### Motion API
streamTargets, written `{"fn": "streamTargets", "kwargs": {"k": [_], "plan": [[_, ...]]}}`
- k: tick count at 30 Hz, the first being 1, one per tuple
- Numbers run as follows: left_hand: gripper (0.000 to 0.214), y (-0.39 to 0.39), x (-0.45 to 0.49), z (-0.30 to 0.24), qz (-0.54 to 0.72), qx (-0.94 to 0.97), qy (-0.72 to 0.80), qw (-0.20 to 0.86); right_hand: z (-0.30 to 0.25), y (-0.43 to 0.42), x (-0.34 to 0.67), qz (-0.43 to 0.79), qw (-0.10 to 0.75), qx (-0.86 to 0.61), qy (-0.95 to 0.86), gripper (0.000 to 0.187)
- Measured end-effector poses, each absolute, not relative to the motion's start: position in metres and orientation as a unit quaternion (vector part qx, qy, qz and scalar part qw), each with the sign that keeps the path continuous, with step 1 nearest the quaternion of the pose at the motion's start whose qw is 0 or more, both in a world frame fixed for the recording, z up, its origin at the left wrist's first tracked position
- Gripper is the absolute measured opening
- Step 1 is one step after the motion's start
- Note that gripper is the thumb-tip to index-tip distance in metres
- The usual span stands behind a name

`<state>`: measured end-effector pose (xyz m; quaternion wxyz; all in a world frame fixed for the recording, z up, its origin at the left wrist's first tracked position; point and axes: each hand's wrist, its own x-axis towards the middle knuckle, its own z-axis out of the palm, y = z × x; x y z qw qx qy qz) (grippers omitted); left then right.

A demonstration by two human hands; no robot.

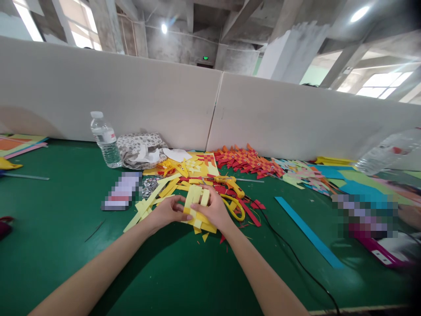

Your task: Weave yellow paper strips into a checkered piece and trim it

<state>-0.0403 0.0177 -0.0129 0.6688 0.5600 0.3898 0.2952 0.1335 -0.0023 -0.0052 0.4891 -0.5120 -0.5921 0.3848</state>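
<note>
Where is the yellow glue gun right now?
In the head view, the yellow glue gun lies just right of centre, beyond the right hand and behind the yellow looped handle.

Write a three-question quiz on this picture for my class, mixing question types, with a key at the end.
1. True or false: the blue paper strip lies to the left of both hands.
2. What do the left hand and right hand hold together?
A) a water bottle
B) a yellow paper piece
C) a phone
3. Fill in the colour: the cord running across the green table from near the yellow glue gun is ____.

Key:
1. False; it lies to their right.
2. B
3. black
</note>
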Motion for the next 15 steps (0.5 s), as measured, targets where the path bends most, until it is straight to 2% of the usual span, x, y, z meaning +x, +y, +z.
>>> {"fn": "streamTargets", "kwargs": {"k": [6,15], "plan": [[0.04,0.019,-0.04,-0.012,0.315,0.563,0.417,0.641,0.001,0.0,0.141,0.451,0.486,-0.52,-0.538,0.058],[0.031,0.017,-0.04,-0.009,0.301,0.575,0.441,0.62,0.005,0.0,0.147,0.444,0.473,-0.51,-0.564,0.048]]}}
